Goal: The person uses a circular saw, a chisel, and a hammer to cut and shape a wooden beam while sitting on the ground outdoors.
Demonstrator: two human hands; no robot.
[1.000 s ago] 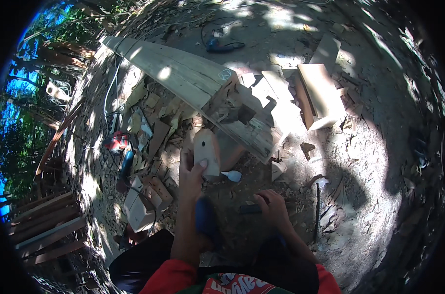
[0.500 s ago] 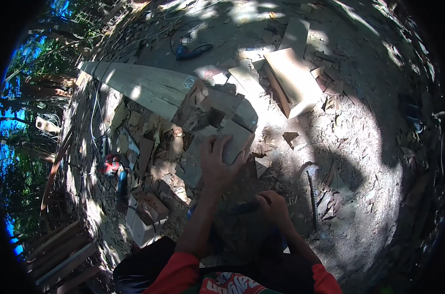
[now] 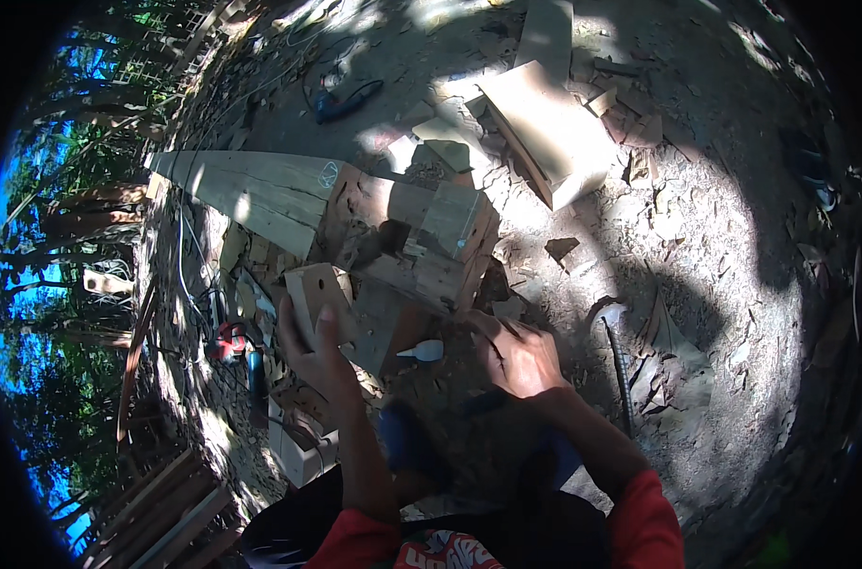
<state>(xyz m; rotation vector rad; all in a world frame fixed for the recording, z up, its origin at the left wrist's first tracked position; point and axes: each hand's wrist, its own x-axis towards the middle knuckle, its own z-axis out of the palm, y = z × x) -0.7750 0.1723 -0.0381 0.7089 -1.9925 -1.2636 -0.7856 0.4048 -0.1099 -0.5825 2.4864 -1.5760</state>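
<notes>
A small flat piece of wood [image 3: 310, 289] with a dark hole in it stands tilted in my left hand [image 3: 322, 351], its thumb across the face. My right hand [image 3: 526, 358] is closed, with bent fingers at the near lower corner of a chunky wooden block [image 3: 440, 248]; what it holds, if anything, is hidden. That block has a rough cut hollow and lies at the wide end of a long tapering plank [image 3: 270, 194]. Between my hands lies a small white bottle [image 3: 425, 351] with a pointed tip, apart from both.
A boxy wooden piece [image 3: 550, 133] lies at the far right. A blue corded power tool [image 3: 341, 102] rests beyond the plank. To the left sits a red and blue tool [image 3: 237, 346]. A dark rod [image 3: 619, 365] lies to the right. Wood scraps and shavings litter the ground.
My left hand has left the block top and moved left with the small wood piece. My right hand has come forward to the block. The white bottle now shows between them.
</notes>
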